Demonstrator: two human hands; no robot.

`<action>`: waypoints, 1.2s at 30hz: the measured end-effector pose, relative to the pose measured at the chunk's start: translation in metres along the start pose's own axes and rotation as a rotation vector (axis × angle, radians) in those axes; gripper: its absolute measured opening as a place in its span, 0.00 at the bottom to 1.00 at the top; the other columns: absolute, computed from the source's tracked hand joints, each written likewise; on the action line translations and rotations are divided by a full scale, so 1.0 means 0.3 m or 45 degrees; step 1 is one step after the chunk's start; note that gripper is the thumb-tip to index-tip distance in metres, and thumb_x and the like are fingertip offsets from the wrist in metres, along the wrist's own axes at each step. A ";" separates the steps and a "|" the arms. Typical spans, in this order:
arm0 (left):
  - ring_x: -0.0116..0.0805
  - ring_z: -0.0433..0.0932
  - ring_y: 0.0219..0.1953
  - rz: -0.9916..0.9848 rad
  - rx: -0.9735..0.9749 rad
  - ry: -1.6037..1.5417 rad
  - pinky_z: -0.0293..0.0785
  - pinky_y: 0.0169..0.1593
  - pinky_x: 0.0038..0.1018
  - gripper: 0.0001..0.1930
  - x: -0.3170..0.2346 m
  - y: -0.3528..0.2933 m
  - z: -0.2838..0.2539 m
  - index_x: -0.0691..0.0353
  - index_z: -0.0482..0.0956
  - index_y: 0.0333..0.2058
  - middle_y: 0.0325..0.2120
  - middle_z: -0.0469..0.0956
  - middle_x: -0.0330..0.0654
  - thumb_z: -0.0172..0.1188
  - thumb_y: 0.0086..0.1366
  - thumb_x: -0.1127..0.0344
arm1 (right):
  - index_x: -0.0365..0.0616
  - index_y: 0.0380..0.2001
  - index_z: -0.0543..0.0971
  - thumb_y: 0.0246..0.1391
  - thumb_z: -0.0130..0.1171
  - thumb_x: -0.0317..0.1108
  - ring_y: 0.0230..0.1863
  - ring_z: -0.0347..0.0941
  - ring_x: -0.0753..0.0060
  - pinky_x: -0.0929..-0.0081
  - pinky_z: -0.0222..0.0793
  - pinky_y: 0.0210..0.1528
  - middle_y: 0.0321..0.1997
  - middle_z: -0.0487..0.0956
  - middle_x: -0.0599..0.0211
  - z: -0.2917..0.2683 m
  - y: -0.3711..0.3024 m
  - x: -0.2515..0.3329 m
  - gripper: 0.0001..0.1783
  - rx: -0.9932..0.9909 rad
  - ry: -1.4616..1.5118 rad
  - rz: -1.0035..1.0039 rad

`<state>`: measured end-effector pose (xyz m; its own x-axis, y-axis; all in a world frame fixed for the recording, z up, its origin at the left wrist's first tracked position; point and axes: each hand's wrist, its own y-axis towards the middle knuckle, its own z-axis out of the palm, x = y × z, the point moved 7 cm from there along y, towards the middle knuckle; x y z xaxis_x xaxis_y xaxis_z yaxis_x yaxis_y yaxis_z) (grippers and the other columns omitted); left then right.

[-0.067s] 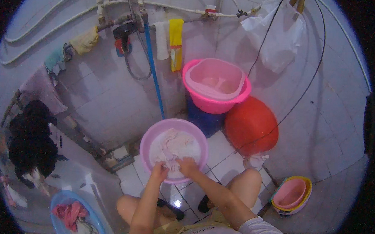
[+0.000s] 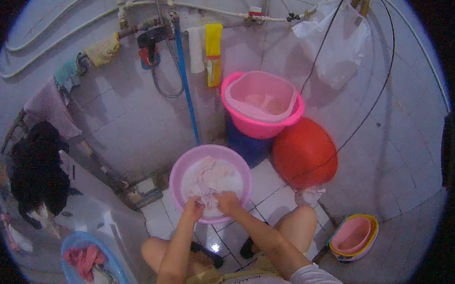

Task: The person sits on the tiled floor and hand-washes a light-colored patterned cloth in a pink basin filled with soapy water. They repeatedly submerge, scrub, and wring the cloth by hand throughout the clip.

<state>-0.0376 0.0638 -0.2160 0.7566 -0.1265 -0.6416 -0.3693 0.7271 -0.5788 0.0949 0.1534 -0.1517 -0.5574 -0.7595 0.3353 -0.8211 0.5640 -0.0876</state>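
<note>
A round lilac basin (image 2: 175, 176) stands on the tiled floor in front of me, with whitish suds or water inside. In it lies a pale pink, wet-looking cloth (image 2: 207, 175), bunched toward the near side. My left hand (image 2: 195, 207) is closed on the cloth's near left part, close to the rim. Just to its right, my right hand (image 2: 227, 202) grips the same cloth with curled fingers. The cloth's folds run between the two hands. Its far part spreads loosely in the basin.
Pink tubs (image 2: 260, 124) are stacked on a dark blue bucket (image 2: 247, 145). A red basin (image 2: 307, 155) leans beside them. Small nested basins (image 2: 352, 234) sit at right. At lower left, a blue basin (image 2: 68, 254) holds clothes. A blue hose (image 2: 187, 85) hangs down behind the lilac basin.
</note>
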 end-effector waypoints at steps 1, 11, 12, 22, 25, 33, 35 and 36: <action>0.32 0.65 0.22 -0.089 -0.068 -0.133 0.66 0.25 0.23 0.09 0.008 -0.023 0.031 0.60 0.67 0.23 0.20 0.64 0.39 0.59 0.50 0.68 | 0.53 0.51 0.69 0.40 0.58 0.37 0.43 0.68 0.52 0.59 0.61 0.46 0.36 0.73 0.57 -0.007 -0.006 -0.014 0.29 -0.035 0.001 -0.006; 0.31 0.64 0.34 0.170 0.092 0.427 0.68 0.39 0.27 0.09 0.042 0.107 -0.111 0.63 0.69 0.35 0.32 0.65 0.41 0.55 0.55 0.72 | 0.53 0.48 0.72 0.39 0.59 0.38 0.39 0.70 0.53 0.58 0.63 0.43 0.34 0.74 0.57 -0.027 -0.018 0.024 0.27 -0.216 0.028 -0.071; 0.31 0.64 0.35 0.160 0.106 0.437 0.67 0.40 0.27 0.09 0.027 0.076 -0.064 0.63 0.69 0.35 0.32 0.65 0.41 0.55 0.55 0.72 | 0.53 0.47 0.73 0.38 0.59 0.37 0.39 0.70 0.53 0.58 0.63 0.43 0.33 0.74 0.57 -0.018 -0.019 0.008 0.27 -0.211 0.028 -0.044; 0.36 0.71 0.32 0.667 0.104 1.092 0.70 0.36 0.29 0.15 0.035 0.157 -0.238 0.66 0.72 0.39 0.31 0.69 0.45 0.58 0.50 0.78 | 0.52 0.47 0.72 0.39 0.58 0.35 0.39 0.70 0.54 0.58 0.62 0.42 0.34 0.73 0.58 -0.046 -0.030 0.087 0.26 -0.325 0.037 -0.148; 0.38 0.72 0.32 0.648 0.176 1.109 0.70 0.35 0.30 0.14 0.063 0.173 -0.152 0.67 0.73 0.38 0.32 0.70 0.48 0.59 0.50 0.78 | 0.52 0.48 0.72 0.39 0.57 0.35 0.40 0.69 0.54 0.58 0.61 0.43 0.35 0.73 0.58 -0.012 -0.028 0.010 0.26 -0.262 -0.029 -0.067; 0.36 0.70 0.31 0.135 0.175 0.259 0.68 0.37 0.28 0.10 0.034 0.086 -0.061 0.66 0.71 0.35 0.29 0.68 0.44 0.56 0.52 0.74 | 0.53 0.52 0.68 0.44 0.56 0.37 0.44 0.68 0.55 0.59 0.59 0.46 0.39 0.72 0.56 0.017 -0.006 -0.002 0.28 -0.055 -0.058 -0.006; 0.33 0.67 0.30 0.343 0.145 0.614 0.67 0.38 0.27 0.09 -0.008 0.038 -0.031 0.64 0.68 0.34 0.28 0.66 0.41 0.54 0.53 0.73 | 0.53 0.52 0.68 0.45 0.55 0.38 0.44 0.68 0.55 0.59 0.60 0.46 0.39 0.73 0.56 -0.007 -0.007 0.013 0.27 -0.022 -0.037 0.024; 0.32 0.65 0.30 0.355 0.109 0.644 0.66 0.38 0.26 0.10 -0.018 0.014 -0.013 0.63 0.67 0.34 0.27 0.65 0.40 0.54 0.53 0.72 | 0.53 0.52 0.68 0.45 0.55 0.38 0.43 0.68 0.55 0.59 0.60 0.46 0.39 0.73 0.56 -0.020 -0.009 0.019 0.27 -0.004 -0.028 0.040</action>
<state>-0.0455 0.0650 -0.2168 0.2776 -0.2138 -0.9366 -0.4568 0.8283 -0.3245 0.0947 0.1495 -0.1440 -0.5857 -0.7481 0.3119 -0.8026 0.5889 -0.0946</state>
